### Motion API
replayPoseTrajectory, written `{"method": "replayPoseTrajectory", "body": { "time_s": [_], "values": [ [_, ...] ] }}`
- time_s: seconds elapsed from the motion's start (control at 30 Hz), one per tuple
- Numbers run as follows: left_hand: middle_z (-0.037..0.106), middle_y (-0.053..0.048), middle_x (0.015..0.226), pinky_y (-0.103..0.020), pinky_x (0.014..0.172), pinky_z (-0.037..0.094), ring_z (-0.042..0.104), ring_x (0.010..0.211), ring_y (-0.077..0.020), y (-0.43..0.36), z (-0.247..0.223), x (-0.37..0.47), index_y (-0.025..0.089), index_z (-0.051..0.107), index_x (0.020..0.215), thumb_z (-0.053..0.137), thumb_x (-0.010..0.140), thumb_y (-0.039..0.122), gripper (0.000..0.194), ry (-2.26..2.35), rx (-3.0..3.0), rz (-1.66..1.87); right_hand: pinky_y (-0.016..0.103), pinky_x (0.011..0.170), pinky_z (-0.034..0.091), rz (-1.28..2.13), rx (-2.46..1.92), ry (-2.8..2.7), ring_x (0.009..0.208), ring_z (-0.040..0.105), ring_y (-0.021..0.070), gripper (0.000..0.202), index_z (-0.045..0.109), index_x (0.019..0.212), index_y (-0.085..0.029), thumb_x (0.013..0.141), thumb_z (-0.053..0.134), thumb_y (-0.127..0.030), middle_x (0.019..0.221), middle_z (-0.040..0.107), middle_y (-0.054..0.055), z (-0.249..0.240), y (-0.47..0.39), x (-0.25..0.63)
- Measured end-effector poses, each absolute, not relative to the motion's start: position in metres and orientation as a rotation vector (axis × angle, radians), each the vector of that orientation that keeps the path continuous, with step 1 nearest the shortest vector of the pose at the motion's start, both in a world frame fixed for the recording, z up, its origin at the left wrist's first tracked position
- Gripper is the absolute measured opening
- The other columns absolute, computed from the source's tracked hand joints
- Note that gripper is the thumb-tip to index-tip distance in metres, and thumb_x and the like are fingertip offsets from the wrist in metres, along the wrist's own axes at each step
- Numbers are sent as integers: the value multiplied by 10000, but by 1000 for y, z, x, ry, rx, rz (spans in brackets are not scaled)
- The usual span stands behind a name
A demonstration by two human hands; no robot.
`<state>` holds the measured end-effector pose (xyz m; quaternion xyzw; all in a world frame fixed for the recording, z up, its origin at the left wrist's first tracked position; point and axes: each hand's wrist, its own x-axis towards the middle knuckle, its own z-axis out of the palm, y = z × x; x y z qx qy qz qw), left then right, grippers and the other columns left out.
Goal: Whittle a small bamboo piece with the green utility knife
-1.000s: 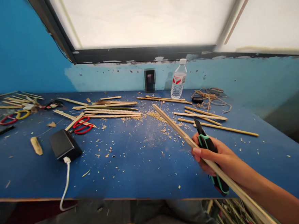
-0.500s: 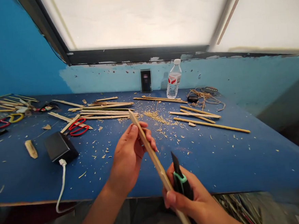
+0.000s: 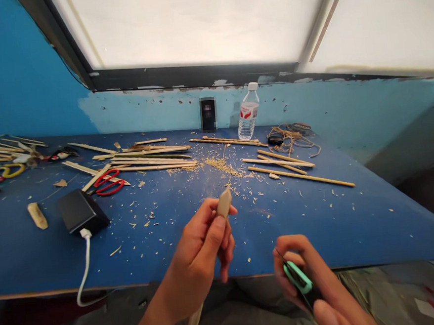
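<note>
Blue wall and wide frosted window are recorded behind a blue surface strewn with shavings. Listed on it, largest first: a bundle of wooden strips; further strips to the right; a water bottle, upright by the wall; a black box with a white cable; tangled cord; red scissors.

A wooden strip is gripped by the closed left hand, its pointed tip raised above the fingers over the near edge of the surface. A green-and-black knife is clasped in the closed right hand, just beside and apart from the strip.

Risk judged: the thin blade is kept near the left fingers; a slip along the strip could cut them or snap the tip.

The lower strip is hidden behind the left forearm; the blade is blurred; the small dark object by the wall is obscured.
</note>
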<state>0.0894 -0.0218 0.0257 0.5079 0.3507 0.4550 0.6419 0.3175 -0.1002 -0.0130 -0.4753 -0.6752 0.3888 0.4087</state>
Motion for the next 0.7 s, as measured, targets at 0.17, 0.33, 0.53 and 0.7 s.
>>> {"method": "replayPoseTrajectory", "body": {
  "time_s": [0.17, 0.33, 0.53, 0.7],
  "values": [
    [478, 36, 714, -148, 553, 462, 494, 653, -107, -29, 14, 88, 219, 583, 975, 470, 1089, 428, 263, 861, 1118, 961, 275, 727, 535, 343, -1068, -2169, 896, 702, 198, 275, 474, 1346, -293, 1104, 462, -423, 1091, 717, 51, 15, -51, 324],
    [437, 50, 731, -146, 412, 293, 388, 553, -92, -39, -3, 88, 237, 543, 941, 529, 1024, 609, 381, 959, 942, 809, 307, 585, 411, 162, -873, -2426, 683, 583, 179, 258, 496, 1260, -217, 1126, 390, -410, 881, 657, 18, 26, 3, 317],
    [615, -19, 928, -186, 552, 414, 551, 699, -128, -50, -26, 85, 296, 558, 1354, 664, 928, 633, 554, 1214, 850, 896, 339, 568, 369, 93, -768, -2644, 668, 549, 192, 318, 533, 1264, -198, 1122, 395, -447, 884, 631, 21, 13, 27, 315],
    [459, 42, 628, -267, 547, 345, 445, 579, -145, -33, -16, 99, 233, 568, 859, 626, 949, 602, 384, 1247, 1331, 885, 339, 557, 374, 148, -718, -2644, 646, 541, 188, 325, 525, 1272, -193, 1126, 375, -442, 866, 622, 19, 1, 37, 315]
  ]
}}
